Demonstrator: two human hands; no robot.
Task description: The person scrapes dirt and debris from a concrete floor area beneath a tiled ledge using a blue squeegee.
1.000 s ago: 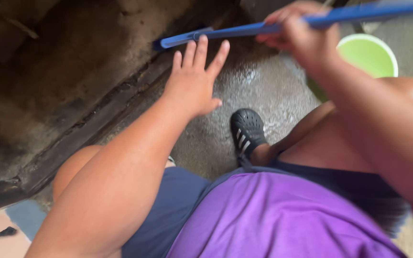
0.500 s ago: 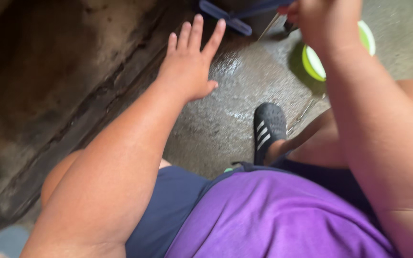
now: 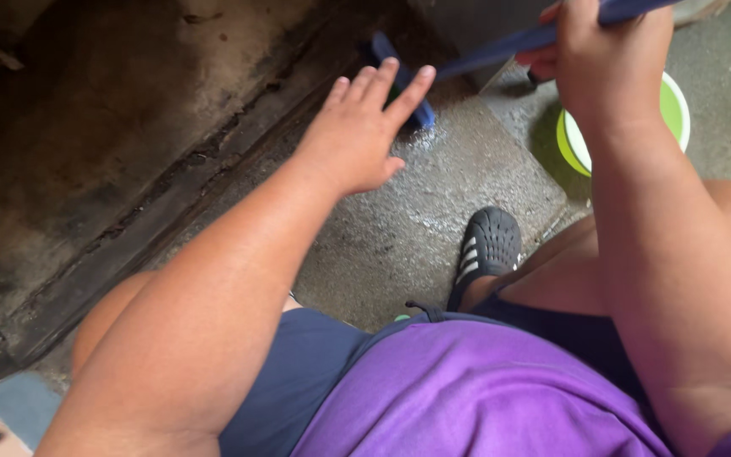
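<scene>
overhead, right hand (image 3: 607, 63) fingers wrapped on blue broom handle (image 3: 501, 46), left hand (image 3: 361, 131) spread, green bucket (image 3: 674, 110)

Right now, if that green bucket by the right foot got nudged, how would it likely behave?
The green bucket looks like thin plastic, so probably light. It stands upright on a flat base on the wet concrete floor, so it would more likely slide than roll. Its contents are hidden behind the right hand, so its weight is uncertain.
</scene>
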